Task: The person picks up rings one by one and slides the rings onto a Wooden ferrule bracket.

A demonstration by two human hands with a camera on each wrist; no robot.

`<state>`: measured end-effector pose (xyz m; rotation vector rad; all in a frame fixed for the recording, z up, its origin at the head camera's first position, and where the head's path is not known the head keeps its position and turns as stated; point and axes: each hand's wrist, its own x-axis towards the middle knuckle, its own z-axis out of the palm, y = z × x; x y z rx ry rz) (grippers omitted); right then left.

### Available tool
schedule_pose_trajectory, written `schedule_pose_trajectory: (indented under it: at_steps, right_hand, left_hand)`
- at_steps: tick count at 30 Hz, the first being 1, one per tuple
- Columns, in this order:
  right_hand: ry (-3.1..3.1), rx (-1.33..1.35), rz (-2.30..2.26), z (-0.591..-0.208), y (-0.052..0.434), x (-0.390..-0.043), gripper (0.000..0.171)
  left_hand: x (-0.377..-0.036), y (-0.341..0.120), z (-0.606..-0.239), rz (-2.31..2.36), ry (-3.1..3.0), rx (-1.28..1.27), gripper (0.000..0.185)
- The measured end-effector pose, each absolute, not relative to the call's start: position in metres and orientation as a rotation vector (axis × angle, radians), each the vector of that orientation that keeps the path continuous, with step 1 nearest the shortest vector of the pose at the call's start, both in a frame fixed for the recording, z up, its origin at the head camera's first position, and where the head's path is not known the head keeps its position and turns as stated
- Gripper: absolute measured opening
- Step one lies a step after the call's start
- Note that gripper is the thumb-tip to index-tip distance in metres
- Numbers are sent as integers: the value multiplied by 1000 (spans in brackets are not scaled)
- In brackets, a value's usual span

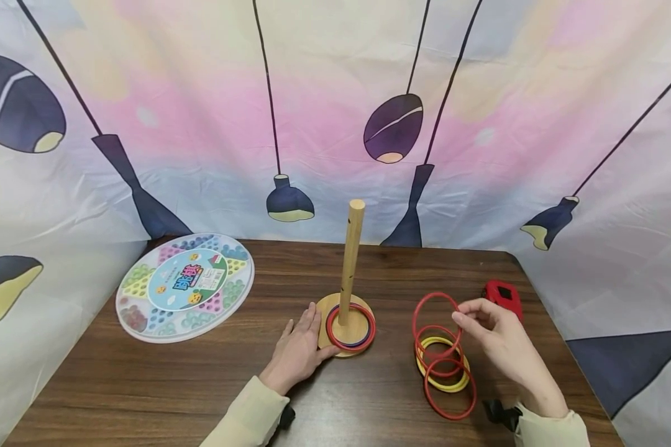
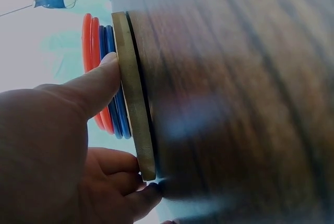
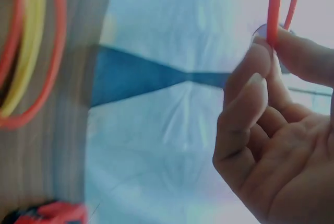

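Note:
A wooden post (image 1: 351, 261) stands upright on a round wooden base (image 1: 330, 304). Red rings (image 2: 87, 41) and blue rings (image 2: 121, 112) are stacked around its foot. My left hand (image 1: 297, 354) rests against the base's left side, thumb on its front edge and the other fingers along the rim. At the right, my right hand (image 1: 500, 338) pinches a red ring (image 1: 414, 320) between thumb and index finger, holding it upright. This ring overlaps a loose pile of other red rings (image 1: 450, 418) and yellow rings (image 1: 453, 390) on the table in the head view.
A round Chinese checkers set (image 1: 240, 298) in clear packaging lies at the back left of the brown wooden table (image 1: 201, 397). Behind my right hand sits a small red toy car (image 1: 506, 297). A cloth printed with lamps (image 1: 335, 124) hangs beyond the table.

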<state>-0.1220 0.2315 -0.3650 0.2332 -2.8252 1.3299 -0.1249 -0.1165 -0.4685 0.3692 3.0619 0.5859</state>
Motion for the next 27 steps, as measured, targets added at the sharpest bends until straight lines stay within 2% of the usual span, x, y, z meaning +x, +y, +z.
schedule_pose_trajectory:
  at_steps: [18,27]
  right_hand:
    - [-2357,401,1748,-290,166,-143,27]
    - [-2231,483,1838,-270,139,-148,26]
  left_hand:
    - [-126,-116,-469,601,3062,371,88]
    - [-125,-117,-469,622,3047,371,88]
